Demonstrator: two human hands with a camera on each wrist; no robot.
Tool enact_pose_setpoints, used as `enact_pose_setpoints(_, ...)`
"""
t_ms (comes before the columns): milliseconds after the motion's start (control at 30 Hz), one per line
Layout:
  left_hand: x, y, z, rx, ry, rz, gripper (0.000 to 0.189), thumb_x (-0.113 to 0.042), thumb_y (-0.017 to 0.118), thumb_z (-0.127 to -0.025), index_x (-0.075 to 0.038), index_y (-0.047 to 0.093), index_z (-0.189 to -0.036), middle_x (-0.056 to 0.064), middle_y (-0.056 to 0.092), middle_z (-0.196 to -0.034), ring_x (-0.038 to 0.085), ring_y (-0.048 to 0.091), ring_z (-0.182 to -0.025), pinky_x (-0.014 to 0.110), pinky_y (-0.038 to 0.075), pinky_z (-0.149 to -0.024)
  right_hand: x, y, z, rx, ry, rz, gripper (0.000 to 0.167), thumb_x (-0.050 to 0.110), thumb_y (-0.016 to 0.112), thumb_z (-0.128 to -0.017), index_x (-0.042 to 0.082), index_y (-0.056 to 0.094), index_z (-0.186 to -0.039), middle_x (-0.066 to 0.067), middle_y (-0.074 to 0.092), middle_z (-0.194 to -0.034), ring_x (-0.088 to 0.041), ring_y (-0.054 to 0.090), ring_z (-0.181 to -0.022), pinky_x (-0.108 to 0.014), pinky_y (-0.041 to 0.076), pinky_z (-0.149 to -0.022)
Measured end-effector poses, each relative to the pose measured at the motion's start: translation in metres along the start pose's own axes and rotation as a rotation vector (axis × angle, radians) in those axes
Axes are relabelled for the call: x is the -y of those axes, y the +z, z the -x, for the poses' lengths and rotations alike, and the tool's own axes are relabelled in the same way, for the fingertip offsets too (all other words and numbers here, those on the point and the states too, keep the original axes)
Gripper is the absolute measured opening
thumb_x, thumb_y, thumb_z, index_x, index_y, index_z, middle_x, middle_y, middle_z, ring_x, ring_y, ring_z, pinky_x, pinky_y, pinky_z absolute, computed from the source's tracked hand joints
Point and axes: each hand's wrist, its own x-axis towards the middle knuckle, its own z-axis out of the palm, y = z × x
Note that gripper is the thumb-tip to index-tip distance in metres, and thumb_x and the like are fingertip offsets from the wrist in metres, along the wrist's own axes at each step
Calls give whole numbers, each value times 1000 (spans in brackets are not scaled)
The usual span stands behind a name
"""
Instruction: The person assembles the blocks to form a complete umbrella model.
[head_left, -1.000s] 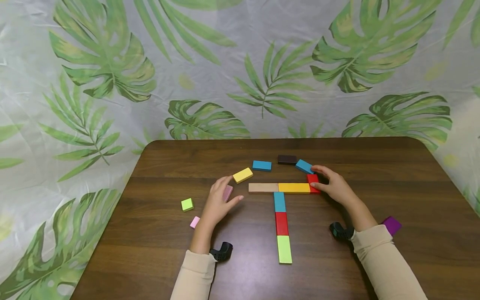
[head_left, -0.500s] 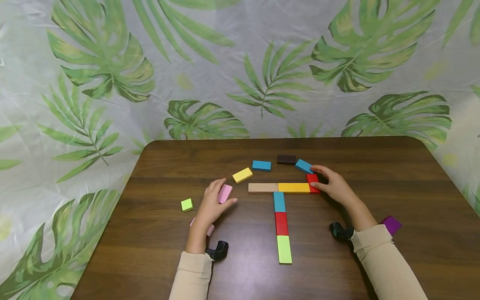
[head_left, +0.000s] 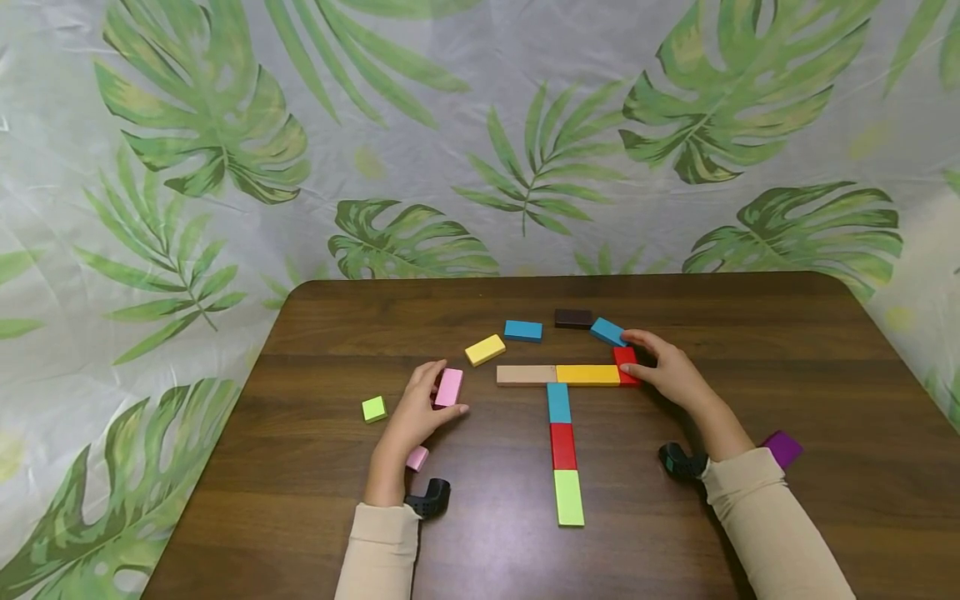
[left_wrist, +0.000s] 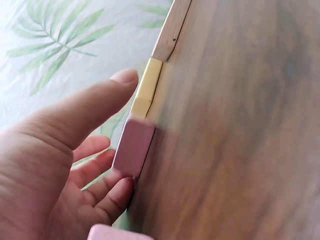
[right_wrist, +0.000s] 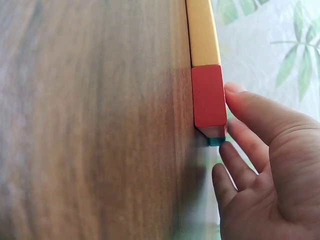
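- A pale cloth printed with green leaves fills the upper part of the head view, behind a dark wooden table.
- Left of centre, the left hand is loosely spread, fingertips at the edge of a pink block, its thumb apart from it.
- Right of centre, the right hand is relaxed, thumb at the upper red block, a fingertip near the tilted blue block; how firmly it presses, I cannot tell.
- A stray push from either hand could skew these pieces; a sideways right thumb might unseat the yellow-orange block beside the red.
- The left wrist, lowered or swung, could knock the small pink block partly hidden by it.
- No container shows; the blocks lie directly on the tabletop.
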Motion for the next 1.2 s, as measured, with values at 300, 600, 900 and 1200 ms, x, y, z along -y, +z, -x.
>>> enact_pose_setpoints(300, 3, -5, -2, 113, 2, -7, 78, -17, 77, -72, -3, 35, -136, 8, 35, -134, 16, 46, -88, 30, 41, -74, -1, 0, -1, -2, -1, -6, 54, 21, 63, -85, 3, 41, -131, -20, 43, -130, -40, 31, -123, -53, 23, -98)
enact_pose_setpoints(600, 0, -6, -4, 114, 21, -40, 66, -16, 76, -73, -4, 44, -129, 8, 43, -124, 17, 47, -89, 32, 41, -77, 0, -1, 0, -6, -7, -2, 54, 21, 63, -85, 2, 41, -130, -21, 44, -130, -40, 32, -123, -53, 23, -98)
enact_pose_setpoints(900, -6, -1, -9, 127, 63, -45, 65, -14, 77, -72, -2, 45, -127, 8, 45, -122, 16, 48, -90, 30, 43, -76, 1, -1, 1, 1, 0, 5, 53, 20, 63, -85, 2, 41, -131, -21, 43, -130, -40, 31, -123, -53, 23, -98)
enact_pose_setpoints(1200, -12, 4, -15, 151, 86, -37, 66, -16, 76, -73, -1, 43, -129, 10, 44, -124, 18, 49, -93, 30, 44, -78, 3, -1, 1, 3, 6, -3, 53, 19, 63, -85, 3, 41, -131, -20, 43, -131, -40, 30, -124, -53, 23, -98)
